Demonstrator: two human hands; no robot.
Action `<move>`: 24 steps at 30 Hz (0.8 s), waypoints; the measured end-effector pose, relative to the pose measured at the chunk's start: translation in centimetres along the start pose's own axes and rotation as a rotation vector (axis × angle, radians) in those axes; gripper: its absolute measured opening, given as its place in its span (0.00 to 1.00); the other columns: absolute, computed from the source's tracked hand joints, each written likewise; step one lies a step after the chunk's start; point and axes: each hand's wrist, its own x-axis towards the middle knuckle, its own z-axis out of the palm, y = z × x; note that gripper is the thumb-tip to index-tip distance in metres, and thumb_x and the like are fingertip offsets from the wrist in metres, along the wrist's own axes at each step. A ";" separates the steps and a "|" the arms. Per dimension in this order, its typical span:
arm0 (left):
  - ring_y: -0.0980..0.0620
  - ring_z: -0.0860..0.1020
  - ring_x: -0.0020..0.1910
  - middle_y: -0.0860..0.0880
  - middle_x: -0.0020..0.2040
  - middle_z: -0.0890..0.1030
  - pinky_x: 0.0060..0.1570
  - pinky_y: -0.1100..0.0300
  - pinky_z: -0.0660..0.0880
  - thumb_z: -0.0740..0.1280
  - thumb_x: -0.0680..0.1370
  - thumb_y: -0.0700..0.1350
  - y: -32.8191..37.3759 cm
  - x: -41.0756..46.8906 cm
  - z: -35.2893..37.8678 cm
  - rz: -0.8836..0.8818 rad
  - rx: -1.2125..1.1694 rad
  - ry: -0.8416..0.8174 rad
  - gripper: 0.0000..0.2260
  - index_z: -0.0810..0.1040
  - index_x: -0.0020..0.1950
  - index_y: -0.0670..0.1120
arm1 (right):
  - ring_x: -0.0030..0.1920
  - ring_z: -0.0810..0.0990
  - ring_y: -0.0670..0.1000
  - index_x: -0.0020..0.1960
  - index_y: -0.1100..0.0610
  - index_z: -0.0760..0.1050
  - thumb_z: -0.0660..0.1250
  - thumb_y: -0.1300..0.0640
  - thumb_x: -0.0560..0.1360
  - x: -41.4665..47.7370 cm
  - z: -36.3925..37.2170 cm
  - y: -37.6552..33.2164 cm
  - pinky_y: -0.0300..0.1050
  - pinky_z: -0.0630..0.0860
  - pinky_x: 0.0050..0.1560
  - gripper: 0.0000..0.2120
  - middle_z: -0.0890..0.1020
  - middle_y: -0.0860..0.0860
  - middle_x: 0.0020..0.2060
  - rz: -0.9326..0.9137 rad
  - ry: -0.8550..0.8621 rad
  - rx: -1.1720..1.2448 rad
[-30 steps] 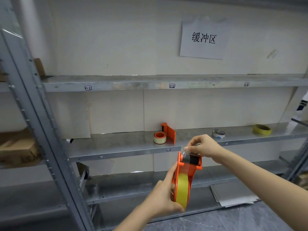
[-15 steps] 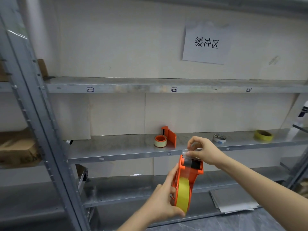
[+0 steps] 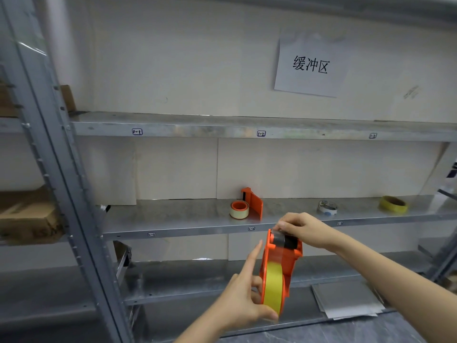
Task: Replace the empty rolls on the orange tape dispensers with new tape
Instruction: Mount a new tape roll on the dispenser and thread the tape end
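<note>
An orange tape dispenser [image 3: 284, 258] loaded with a yellow tape roll [image 3: 273, 285] stands upright in front of the shelves. My left hand [image 3: 244, 295] grips its lower part, thumb under the roll and index finger stretched up along the side. At the dispenser's top my right hand [image 3: 303, 229] pinches the clear tape end over the black roller. A second orange dispenser [image 3: 253, 203] lies on the middle shelf with a nearly empty roll on its orange hub [image 3: 239, 209]. Further right on that shelf lie a white-blue roll [image 3: 327, 207] and a yellow tape roll [image 3: 393, 204].
Grey metal shelving [image 3: 173, 229] fills the view, with a slanted upright post [image 3: 61, 184] at left. Cardboard boxes [image 3: 27, 214] sit on the left shelves. A grey sheet [image 3: 346, 300] lies on the bottom shelf at right. A paper sign [image 3: 310, 64] hangs on the wall.
The dispenser and both hands shifted slightly right and down in view as the head tilted. My left index finger has straightened along the dispenser's side. My right hand stays pinching at the top.
</note>
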 end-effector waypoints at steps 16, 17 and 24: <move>0.45 0.83 0.49 0.42 0.49 0.79 0.54 0.49 0.80 0.75 0.69 0.34 -1.0 -0.3 -5.4 -0.006 -0.270 0.032 0.43 0.57 0.76 0.55 | 0.63 0.71 0.38 0.69 0.45 0.65 0.81 0.39 0.46 2.1 0.6 -1.0 0.30 0.67 0.60 0.54 0.73 0.39 0.63 -0.143 -0.179 -0.020; 0.46 0.83 0.49 0.42 0.49 0.78 0.54 0.49 0.80 0.75 0.69 0.33 -1.1 -0.3 -5.6 -0.002 -0.282 0.037 0.41 0.59 0.75 0.53 | 0.64 0.70 0.37 0.68 0.43 0.64 0.82 0.42 0.48 2.1 0.7 -1.0 0.30 0.66 0.61 0.52 0.72 0.38 0.63 -0.160 -0.176 -0.008; 0.48 0.83 0.50 0.46 0.48 0.81 0.51 0.56 0.79 0.78 0.66 0.40 -1.2 -0.3 -7.3 0.042 -0.377 0.060 0.36 0.67 0.72 0.49 | 0.63 0.72 0.40 0.64 0.41 0.64 0.83 0.46 0.51 2.6 0.6 -0.5 0.38 0.69 0.63 0.46 0.74 0.40 0.61 -0.196 -0.151 0.028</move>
